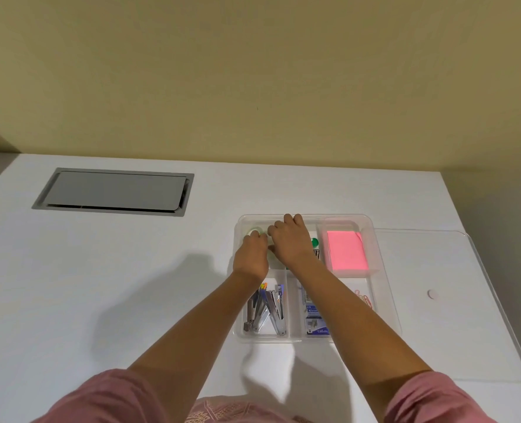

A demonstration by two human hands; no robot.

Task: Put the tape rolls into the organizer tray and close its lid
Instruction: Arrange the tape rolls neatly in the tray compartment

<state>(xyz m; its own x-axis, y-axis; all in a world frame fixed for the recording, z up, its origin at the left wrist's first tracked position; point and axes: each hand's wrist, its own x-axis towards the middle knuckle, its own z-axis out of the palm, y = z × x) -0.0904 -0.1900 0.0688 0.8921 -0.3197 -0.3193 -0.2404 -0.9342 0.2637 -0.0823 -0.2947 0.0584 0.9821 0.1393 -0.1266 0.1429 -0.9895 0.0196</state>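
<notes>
A clear plastic organizer tray [384, 270] sits on the white desk, divided into compartments. In its far-left compartment lies a pale, clear tape roll [255, 231]. My left hand [251, 257] hovers over that compartment, fingers curled down beside the roll. My right hand [289, 241] is right next to it, fingers bent into the same compartment; whatever is under the two hands is hidden. The tray's clear lid [454, 303] lies flat on the desk to the right of the tray, with a small round knob on it.
Other compartments hold a pink sticky-note pad [347, 251], a green push pin [314, 242], staplers [266, 309], a staple box [314, 323] and paper clips [364, 297]. A grey cable hatch [115, 190] is set into the desk at far left. The wall stands behind.
</notes>
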